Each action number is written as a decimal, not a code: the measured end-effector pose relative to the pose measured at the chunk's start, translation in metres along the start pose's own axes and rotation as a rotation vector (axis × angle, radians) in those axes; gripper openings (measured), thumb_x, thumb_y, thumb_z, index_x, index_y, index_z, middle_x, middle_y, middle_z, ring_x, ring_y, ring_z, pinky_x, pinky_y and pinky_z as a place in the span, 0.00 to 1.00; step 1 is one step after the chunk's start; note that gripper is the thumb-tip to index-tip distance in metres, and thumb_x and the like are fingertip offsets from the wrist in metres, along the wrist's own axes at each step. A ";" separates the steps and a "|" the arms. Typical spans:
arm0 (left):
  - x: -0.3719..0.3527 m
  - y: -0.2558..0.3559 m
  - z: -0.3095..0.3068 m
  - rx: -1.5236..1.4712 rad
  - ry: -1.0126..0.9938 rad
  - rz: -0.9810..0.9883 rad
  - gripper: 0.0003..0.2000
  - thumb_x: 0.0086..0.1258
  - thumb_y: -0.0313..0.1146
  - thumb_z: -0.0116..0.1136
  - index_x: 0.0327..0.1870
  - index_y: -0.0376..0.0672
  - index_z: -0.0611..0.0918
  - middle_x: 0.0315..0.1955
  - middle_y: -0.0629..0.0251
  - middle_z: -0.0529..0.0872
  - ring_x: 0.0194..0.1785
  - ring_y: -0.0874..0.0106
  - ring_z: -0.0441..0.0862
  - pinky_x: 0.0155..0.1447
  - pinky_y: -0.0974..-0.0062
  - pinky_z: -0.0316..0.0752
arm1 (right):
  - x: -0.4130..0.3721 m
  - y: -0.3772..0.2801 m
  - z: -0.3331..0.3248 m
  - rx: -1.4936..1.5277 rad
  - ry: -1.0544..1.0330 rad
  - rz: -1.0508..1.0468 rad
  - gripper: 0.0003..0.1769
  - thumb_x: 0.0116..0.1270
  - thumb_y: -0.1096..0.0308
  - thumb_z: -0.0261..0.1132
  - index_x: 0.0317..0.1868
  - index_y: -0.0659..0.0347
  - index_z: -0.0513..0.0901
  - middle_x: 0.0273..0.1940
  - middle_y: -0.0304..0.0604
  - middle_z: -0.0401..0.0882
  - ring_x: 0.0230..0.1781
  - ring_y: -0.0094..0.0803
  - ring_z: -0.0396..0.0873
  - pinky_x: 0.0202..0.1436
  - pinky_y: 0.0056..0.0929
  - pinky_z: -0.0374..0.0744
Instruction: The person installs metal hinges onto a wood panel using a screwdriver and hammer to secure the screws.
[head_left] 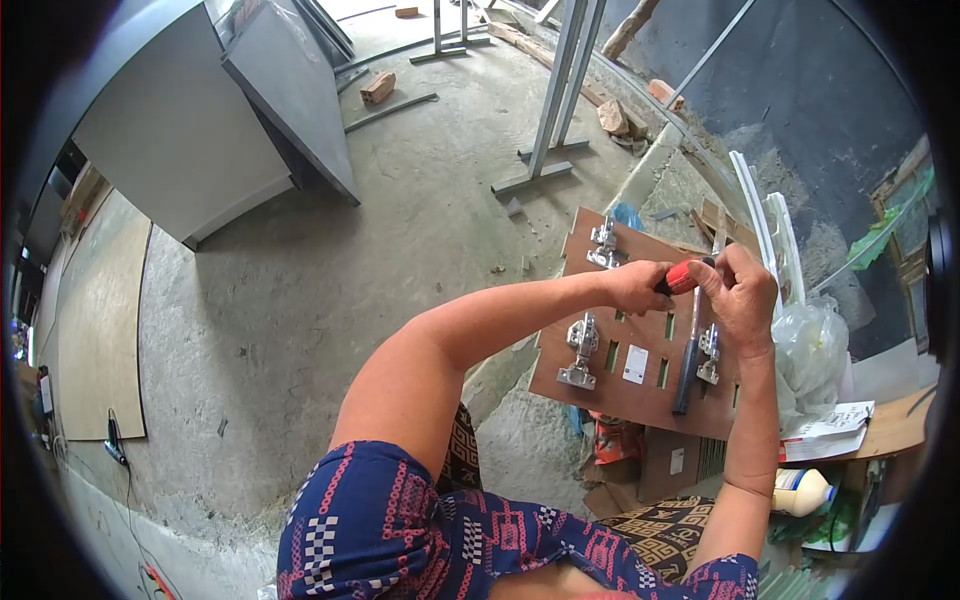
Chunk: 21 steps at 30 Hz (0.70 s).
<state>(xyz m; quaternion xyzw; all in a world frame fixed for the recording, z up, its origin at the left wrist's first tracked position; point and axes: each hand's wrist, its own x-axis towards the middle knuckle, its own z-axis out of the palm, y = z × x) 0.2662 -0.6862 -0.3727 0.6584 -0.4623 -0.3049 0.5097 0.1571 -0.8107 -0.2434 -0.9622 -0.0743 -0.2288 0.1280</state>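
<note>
Over a brown slotted panel (560,368), both hands meet on a red-and-black handle (682,277) that looks like a screwdriver's; its shaft is hidden. My left hand (638,288) is closed around the black end. On the opposite end, my right hand (742,295) has its thumb and fingers closed. Metal cabinet hinges lie on the panel: one hinge (603,245) near the top, another hinge (580,352) at lower left, a third hinge (708,355) at the right. Beside the right one rests a hammer (687,375) with a dark grip. A white label (635,364) sits mid-panel.
A grey cabinet (180,130) with a leaning panel (285,90) stands at upper left. Metal posts (560,90) rise from the floor ahead. To the right are a plastic bag (810,345), papers (828,432) and a white bottle (800,493). A plywood sheet (100,320) lies far left.
</note>
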 end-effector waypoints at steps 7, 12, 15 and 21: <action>-0.001 0.002 0.001 -0.006 0.021 -0.003 0.25 0.62 0.38 0.64 0.57 0.37 0.70 0.32 0.60 0.82 0.29 0.72 0.82 0.34 0.74 0.79 | 0.000 0.002 -0.006 0.227 -0.100 -0.215 0.16 0.58 0.78 0.64 0.48 0.63 0.79 0.38 0.48 0.75 0.37 0.41 0.78 0.41 0.34 0.75; -0.001 -0.002 0.007 0.146 0.088 0.052 0.23 0.62 0.38 0.65 0.54 0.37 0.72 0.30 0.59 0.81 0.29 0.73 0.81 0.34 0.74 0.77 | -0.003 0.005 -0.003 0.210 -0.086 -0.120 0.16 0.57 0.77 0.66 0.46 0.63 0.78 0.37 0.46 0.74 0.35 0.37 0.77 0.39 0.31 0.75; -0.003 0.002 0.005 0.118 0.135 0.231 0.21 0.62 0.39 0.65 0.51 0.38 0.74 0.30 0.60 0.81 0.30 0.73 0.80 0.35 0.73 0.76 | -0.013 0.003 -0.004 0.371 -0.004 -0.016 0.19 0.54 0.73 0.71 0.47 0.62 0.78 0.35 0.40 0.73 0.31 0.25 0.72 0.34 0.24 0.72; 0.013 0.011 -0.016 -0.292 0.156 0.016 0.20 0.64 0.41 0.64 0.53 0.42 0.75 0.31 0.62 0.83 0.33 0.72 0.80 0.39 0.71 0.76 | -0.052 0.045 -0.009 0.529 0.023 0.105 0.32 0.62 0.51 0.69 0.62 0.57 0.74 0.44 0.37 0.69 0.34 0.21 0.73 0.36 0.17 0.74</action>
